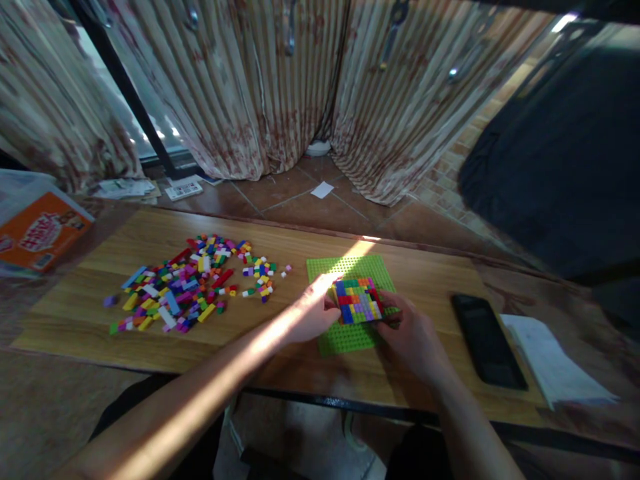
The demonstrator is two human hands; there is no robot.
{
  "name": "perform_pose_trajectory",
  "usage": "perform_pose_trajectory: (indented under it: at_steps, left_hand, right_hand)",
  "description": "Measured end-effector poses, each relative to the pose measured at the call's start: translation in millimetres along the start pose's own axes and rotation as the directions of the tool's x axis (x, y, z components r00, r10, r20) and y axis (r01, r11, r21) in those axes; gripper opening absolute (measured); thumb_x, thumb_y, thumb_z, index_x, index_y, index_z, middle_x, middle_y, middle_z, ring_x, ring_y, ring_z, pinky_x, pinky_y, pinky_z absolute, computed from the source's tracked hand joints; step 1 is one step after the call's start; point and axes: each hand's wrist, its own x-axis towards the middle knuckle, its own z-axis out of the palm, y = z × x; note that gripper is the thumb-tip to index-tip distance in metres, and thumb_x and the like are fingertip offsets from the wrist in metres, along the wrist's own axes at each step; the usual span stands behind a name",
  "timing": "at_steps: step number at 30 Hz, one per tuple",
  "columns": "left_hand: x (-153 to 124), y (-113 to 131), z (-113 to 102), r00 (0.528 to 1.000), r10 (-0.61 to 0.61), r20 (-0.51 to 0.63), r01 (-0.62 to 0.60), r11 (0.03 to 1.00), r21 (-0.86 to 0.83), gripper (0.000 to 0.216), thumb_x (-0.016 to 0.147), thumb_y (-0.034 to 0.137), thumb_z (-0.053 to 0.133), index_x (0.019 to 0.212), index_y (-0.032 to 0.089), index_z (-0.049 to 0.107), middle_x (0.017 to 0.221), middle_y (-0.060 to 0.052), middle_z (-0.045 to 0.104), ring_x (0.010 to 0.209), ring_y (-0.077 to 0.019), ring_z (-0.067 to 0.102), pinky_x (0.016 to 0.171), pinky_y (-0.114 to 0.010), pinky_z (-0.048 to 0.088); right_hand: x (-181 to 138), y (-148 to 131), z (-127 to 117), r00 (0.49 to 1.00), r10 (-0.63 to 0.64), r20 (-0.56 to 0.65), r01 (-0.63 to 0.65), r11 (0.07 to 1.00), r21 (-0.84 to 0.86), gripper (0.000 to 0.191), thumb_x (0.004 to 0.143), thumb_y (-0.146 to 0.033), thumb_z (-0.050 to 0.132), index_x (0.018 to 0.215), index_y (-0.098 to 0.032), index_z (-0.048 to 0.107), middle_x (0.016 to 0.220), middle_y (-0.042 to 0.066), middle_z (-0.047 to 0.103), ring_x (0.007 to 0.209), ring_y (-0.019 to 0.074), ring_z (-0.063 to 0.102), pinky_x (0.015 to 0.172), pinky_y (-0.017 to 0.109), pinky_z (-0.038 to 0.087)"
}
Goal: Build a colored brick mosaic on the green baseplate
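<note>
A block of many-coloured toy bricks (358, 301), roughly square, sits over the green studded baseplate (345, 341). My left hand (316, 310) grips its left side, with fingers at the far left corner and the thumb near the front. On the opposite side, my right hand (411, 333) has its fingers closed against the right edge of the bricks. Whether the block is pressed onto the baseplate or held just above it, I cannot tell. A strip of sunlight falls across my left forearm and the baseplate's far edge.
Loose toy bricks (173, 293) lie in a wide heap on the left of the wooden table (280, 233). To the right are a black tablet-like device (487, 340) and white paper (555, 360). An orange-labelled plastic box (43, 230) stands beyond the table's left end. Curtains (280, 87) hang behind.
</note>
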Motion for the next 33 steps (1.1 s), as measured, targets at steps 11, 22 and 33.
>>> perform_pose_trajectory:
  at_steps: [11,22,33]
  left_hand:
    - [-26,5,15,0.981,0.040,0.188,-0.020,0.994,-0.109,0.055,0.076,0.016,0.059,0.130,0.010,0.049,0.091,-0.006,0.069,0.080,-0.0170,0.066,0.073,-0.029,0.053]
    - [-27,11,-2,0.853,-0.176,0.491,0.284,0.946,-0.156,0.010,0.082,0.024,0.055,0.079,0.015,0.051,0.068,-0.001,0.065,0.052,-0.0120,0.062,0.051,-0.023,0.047]
    - [-17,4,-8,0.957,-0.159,0.242,0.166,0.986,-0.005,0.025,0.086,0.038,0.048,0.078,0.015,0.056,0.063,-0.001,0.063,0.053,-0.0128,0.062,0.046,-0.021,0.045]
  right_hand:
    - [10,18,-9,0.982,0.046,-0.185,-0.058,0.996,-0.061,0.035,0.080,-0.022,0.046,0.108,-0.016,0.065,0.091,0.009,0.073,0.080,0.0213,0.070,0.075,0.035,0.053]
    - [8,16,-1,0.997,0.034,-0.063,-0.025,0.992,0.127,0.037,0.081,-0.027,0.049,0.113,-0.018,0.064,0.093,0.007,0.074,0.083,0.0201,0.068,0.074,0.033,0.053]
    - [23,4,3,0.968,0.041,-0.248,-0.023,0.997,0.075,0.041,0.086,-0.046,0.049,0.103,-0.014,0.068,0.097,0.013,0.071,0.078,0.0224,0.067,0.071,0.037,0.054]
